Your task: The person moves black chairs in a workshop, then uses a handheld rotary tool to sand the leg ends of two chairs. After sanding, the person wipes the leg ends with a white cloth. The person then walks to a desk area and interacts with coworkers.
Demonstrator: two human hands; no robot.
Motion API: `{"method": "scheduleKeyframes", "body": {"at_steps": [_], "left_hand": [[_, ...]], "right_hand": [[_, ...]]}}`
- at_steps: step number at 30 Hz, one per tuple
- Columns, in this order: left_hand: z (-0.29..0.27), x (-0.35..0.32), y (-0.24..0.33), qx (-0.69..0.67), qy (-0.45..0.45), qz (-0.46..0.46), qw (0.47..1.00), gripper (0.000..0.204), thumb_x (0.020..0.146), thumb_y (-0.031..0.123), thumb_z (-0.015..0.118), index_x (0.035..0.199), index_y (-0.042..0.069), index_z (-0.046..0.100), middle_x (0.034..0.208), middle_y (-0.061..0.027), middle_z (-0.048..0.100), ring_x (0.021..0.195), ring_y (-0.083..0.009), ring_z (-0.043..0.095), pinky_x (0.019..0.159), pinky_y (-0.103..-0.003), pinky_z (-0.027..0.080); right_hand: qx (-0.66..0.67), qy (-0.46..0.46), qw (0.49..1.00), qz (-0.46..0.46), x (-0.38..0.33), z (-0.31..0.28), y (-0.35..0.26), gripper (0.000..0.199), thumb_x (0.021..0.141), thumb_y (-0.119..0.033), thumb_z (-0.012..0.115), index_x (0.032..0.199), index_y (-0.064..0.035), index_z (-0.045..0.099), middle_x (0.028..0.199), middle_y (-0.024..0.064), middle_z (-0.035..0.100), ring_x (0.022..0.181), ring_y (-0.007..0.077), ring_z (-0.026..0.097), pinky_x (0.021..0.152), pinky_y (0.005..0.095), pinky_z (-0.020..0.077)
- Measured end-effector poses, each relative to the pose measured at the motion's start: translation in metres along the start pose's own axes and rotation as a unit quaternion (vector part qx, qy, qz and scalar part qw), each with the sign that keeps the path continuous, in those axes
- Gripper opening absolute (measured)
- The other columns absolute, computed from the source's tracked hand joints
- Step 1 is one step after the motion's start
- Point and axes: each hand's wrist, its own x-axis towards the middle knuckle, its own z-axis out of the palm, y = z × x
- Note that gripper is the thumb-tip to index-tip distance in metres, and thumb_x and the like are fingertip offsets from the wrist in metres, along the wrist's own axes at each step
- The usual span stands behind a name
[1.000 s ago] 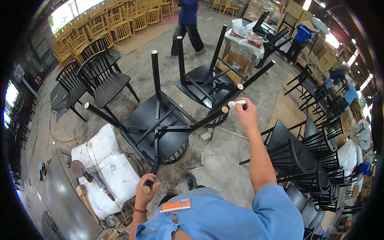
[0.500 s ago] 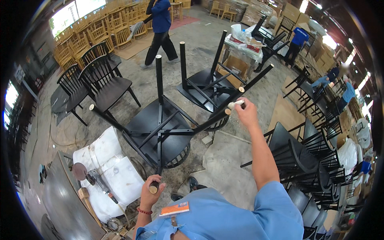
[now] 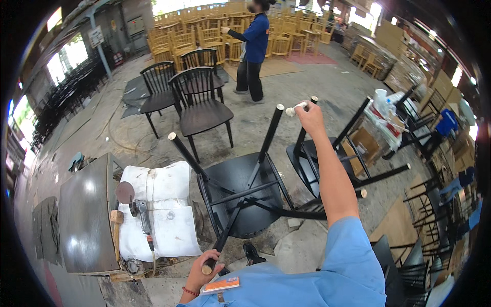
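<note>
A black wooden chair (image 3: 240, 192) lies upside down in front of me with its legs pointing up and out. My left hand (image 3: 203, 270) is closed around the pale end of its nearest leg, close to my chest. My right hand (image 3: 310, 115) is stretched out high and pinches a small white piece (image 3: 296, 108) between two upturned leg tips (image 3: 279, 107) (image 3: 313, 99). A second overturned black chair (image 3: 353, 153) lies just behind, partly hidden by my right forearm.
A white padded sheet (image 3: 163, 220) with an angle grinder (image 3: 137, 207) lies at the left beside a dark tabletop (image 3: 84, 215). Two upright black chairs (image 3: 199, 105) stand beyond. A person in blue (image 3: 253, 46) stands further off, near stacked pale wooden chairs (image 3: 204, 30). More black chairs (image 3: 434, 245) crowd the right.
The overturned chair has swung round toward me and its legs point differently. My right hand stays up by a leg tip with the white piece. The person in blue has walked further away.
</note>
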Motion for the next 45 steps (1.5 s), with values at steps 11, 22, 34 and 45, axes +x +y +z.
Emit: {"method": "scheduleKeyframes", "body": {"at_steps": [11, 22, 34, 45], "left_hand": [[0.015, -0.001, 0.014, -0.022, 0.083, -0.105, 0.991, 0.031, 0.077, 0.005, 0.082, 0.097, 0.004, 0.058, 0.115, -0.0129, 0.065, 0.114, -0.0254, 0.06, 0.098, -0.037, 0.045], [0.016, 0.005, 0.03, -0.054, 0.078, -0.109, 0.99, 0.032, 0.077, 0.0, 0.081, 0.098, 0.005, 0.057, 0.118, -0.0125, 0.064, 0.119, -0.0266, 0.057, 0.101, -0.039, 0.043], [0.015, -0.004, 0.011, -0.055, 0.094, -0.092, 0.99, 0.031, 0.08, 0.011, 0.081, 0.101, 0.006, 0.059, 0.121, -0.0127, 0.063, 0.117, -0.0271, 0.059, 0.099, -0.036, 0.045], [0.015, -0.012, 0.015, -0.057, 0.108, -0.112, 0.986, 0.033, 0.083, 0.018, 0.08, 0.108, 0.011, 0.06, 0.129, -0.0088, 0.062, 0.126, -0.0284, 0.055, 0.102, -0.041, 0.046]], "right_hand": [[-0.038, -0.023, 0.998, -0.042, 0.074, 0.057, 0.039, 0.029, 0.077, -0.028, 0.064, 0.085, 0.0001, 0.067, 0.078, 0.0189, 0.069, 0.073, 0.0365, 0.066, 0.069, 0.0439, 0.0504], [-0.001, -0.043, 0.999, -0.019, 0.058, 0.055, 0.044, 0.028, 0.079, -0.027, 0.063, 0.089, -0.0009, 0.066, 0.075, 0.0172, 0.067, 0.072, 0.0331, 0.066, 0.067, 0.0416, 0.0491], [0.179, -0.158, 0.968, -0.078, 0.036, 0.104, -0.04, 0.022, 0.083, -0.018, 0.064, 0.095, 0.0004, 0.068, 0.072, 0.004, 0.064, 0.067, 0.0097, 0.058, 0.062, 0.0288, 0.0472], [0.138, -0.384, 0.893, -0.191, -0.058, 0.27, -0.187, 0.029, 0.08, -0.026, 0.063, 0.095, -0.0014, 0.068, 0.08, 0.0139, 0.068, 0.072, 0.0241, 0.065, 0.07, 0.0341, 0.05]]}}
